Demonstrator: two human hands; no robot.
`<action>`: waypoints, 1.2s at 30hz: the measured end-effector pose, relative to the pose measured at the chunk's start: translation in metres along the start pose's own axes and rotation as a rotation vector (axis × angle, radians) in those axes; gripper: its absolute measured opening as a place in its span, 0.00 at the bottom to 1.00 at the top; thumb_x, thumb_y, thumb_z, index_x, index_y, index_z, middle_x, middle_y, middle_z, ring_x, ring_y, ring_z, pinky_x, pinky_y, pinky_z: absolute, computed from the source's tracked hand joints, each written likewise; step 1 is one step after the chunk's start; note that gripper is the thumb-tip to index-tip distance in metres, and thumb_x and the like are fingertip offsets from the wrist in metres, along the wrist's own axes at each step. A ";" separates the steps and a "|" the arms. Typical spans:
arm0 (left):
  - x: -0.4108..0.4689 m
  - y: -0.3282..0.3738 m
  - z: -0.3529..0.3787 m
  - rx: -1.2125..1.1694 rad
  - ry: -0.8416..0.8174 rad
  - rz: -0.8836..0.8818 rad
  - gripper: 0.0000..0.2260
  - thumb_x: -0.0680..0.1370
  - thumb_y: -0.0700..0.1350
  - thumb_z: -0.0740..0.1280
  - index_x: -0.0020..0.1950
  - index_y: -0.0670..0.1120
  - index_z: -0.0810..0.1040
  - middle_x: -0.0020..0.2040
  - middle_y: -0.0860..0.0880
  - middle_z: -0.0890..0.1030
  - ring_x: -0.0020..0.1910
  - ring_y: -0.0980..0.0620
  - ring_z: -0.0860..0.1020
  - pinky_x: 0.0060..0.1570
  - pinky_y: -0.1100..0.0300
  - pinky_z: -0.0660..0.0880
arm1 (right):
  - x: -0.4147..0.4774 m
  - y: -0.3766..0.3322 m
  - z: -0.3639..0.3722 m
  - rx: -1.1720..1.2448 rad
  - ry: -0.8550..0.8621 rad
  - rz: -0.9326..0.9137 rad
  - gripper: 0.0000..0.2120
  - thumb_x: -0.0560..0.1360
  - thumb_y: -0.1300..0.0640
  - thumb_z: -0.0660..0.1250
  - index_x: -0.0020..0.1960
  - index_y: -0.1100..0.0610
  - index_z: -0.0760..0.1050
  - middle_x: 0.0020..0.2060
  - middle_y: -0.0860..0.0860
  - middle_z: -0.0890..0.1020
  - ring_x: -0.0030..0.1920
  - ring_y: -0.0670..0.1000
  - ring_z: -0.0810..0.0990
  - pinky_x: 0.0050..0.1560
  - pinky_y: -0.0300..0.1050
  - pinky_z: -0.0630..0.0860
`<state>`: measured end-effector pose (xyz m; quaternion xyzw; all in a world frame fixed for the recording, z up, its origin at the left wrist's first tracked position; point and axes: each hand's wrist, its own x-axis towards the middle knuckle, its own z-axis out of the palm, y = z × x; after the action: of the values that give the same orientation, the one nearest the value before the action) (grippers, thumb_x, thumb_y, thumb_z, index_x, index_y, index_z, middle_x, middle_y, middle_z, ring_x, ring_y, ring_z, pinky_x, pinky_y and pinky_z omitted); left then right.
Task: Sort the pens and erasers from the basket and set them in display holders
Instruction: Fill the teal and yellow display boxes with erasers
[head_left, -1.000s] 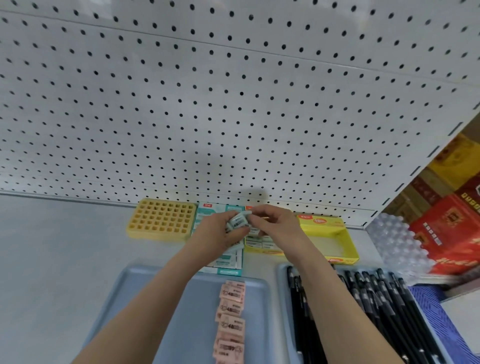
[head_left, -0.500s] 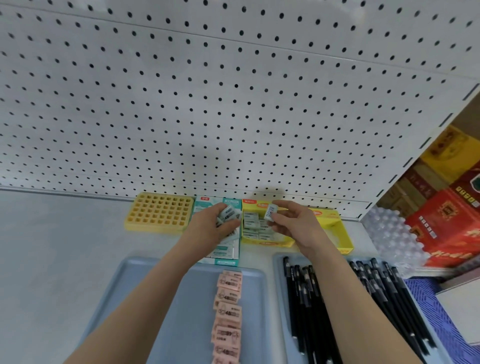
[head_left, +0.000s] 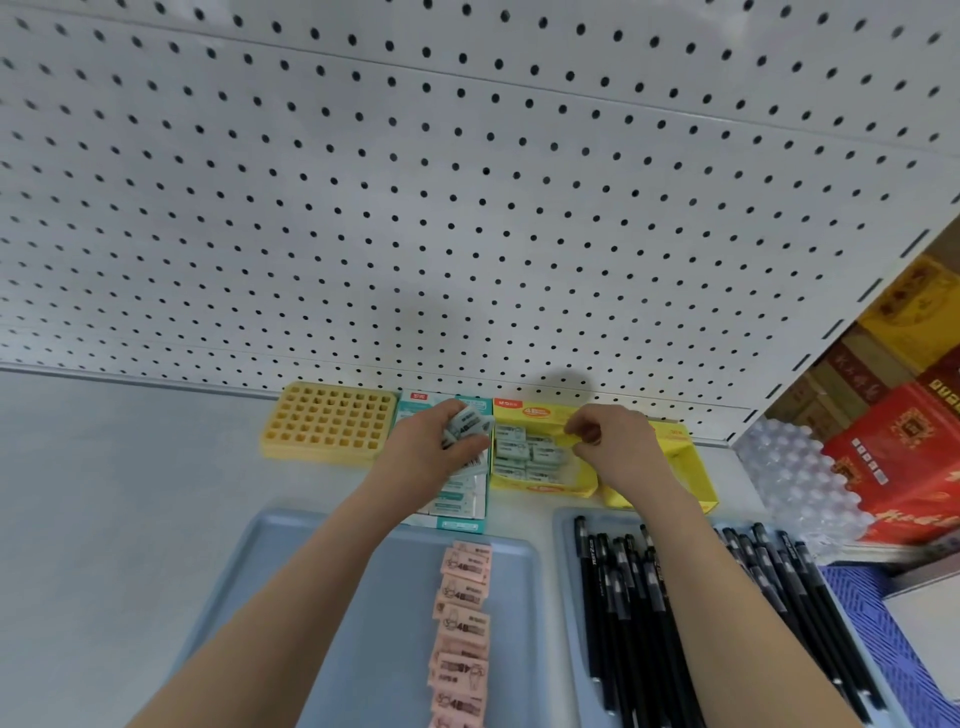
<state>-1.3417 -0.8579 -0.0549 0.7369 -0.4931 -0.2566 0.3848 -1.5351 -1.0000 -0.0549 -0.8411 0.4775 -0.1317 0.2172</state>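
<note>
**Right hand (head_left: 618, 441) down in the yellow display box (head_left: 540, 487)**

Since half a second ago the right hand has dropped from above the box to its far right part, and the grey eraser it held up no longer shows.

At the far left, a yellow grid pen holder (head_left: 327, 421) stands against the pegboard (head_left: 467, 208). Just beside it, a teal display box (head_left: 460, 501) lies under the left hand (head_left: 428, 449), whose fingers grip a small bunch of grey erasers (head_left: 467, 422).

Next comes the yellow display box, which holds rows of boxed erasers (head_left: 519, 452). The right hand's fingers are curled close together over them, and I cannot tell what they pinch.

Nearer, a blue tray (head_left: 405, 623) carries a line of pink erasers (head_left: 462, 623). To its right, a second tray (head_left: 563, 535) holds black pens (head_left: 623, 597).
</note>
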 end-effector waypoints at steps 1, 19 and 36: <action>0.001 0.000 0.000 -0.003 0.000 -0.002 0.06 0.77 0.52 0.69 0.50 0.52 0.76 0.40 0.52 0.81 0.39 0.52 0.81 0.42 0.52 0.81 | 0.001 -0.001 -0.001 -0.017 -0.018 -0.003 0.10 0.71 0.65 0.70 0.50 0.54 0.82 0.44 0.47 0.82 0.46 0.47 0.79 0.46 0.37 0.71; -0.003 0.004 0.008 -0.054 -0.033 0.040 0.05 0.77 0.49 0.70 0.48 0.48 0.77 0.38 0.51 0.80 0.32 0.57 0.76 0.29 0.70 0.71 | -0.010 -0.030 0.025 0.277 0.073 -0.056 0.07 0.77 0.60 0.67 0.50 0.53 0.83 0.44 0.48 0.84 0.45 0.49 0.82 0.47 0.42 0.77; -0.013 0.007 0.007 -0.106 0.034 0.028 0.06 0.78 0.47 0.68 0.53 0.49 0.75 0.42 0.49 0.81 0.36 0.54 0.79 0.33 0.65 0.75 | -0.028 -0.012 0.004 0.226 0.216 0.025 0.03 0.75 0.56 0.71 0.48 0.53 0.82 0.37 0.48 0.83 0.39 0.46 0.80 0.42 0.42 0.75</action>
<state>-1.3558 -0.8501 -0.0533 0.7129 -0.4824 -0.2643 0.4350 -1.5388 -0.9699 -0.0531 -0.7864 0.4906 -0.2717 0.2592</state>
